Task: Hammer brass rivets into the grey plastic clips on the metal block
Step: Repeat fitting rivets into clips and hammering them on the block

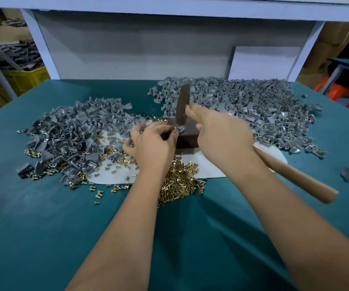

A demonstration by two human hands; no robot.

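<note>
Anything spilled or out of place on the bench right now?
Brass rivets are strewn off the white sheet onto the green cloth, and one grey clip lies alone at the right, apart from the piles.

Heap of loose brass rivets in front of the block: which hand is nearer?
Left. The left hand is directly above the far edge of the brass rivet heap; the right hand, gripping the hammer, is off to the heap's right.
</note>
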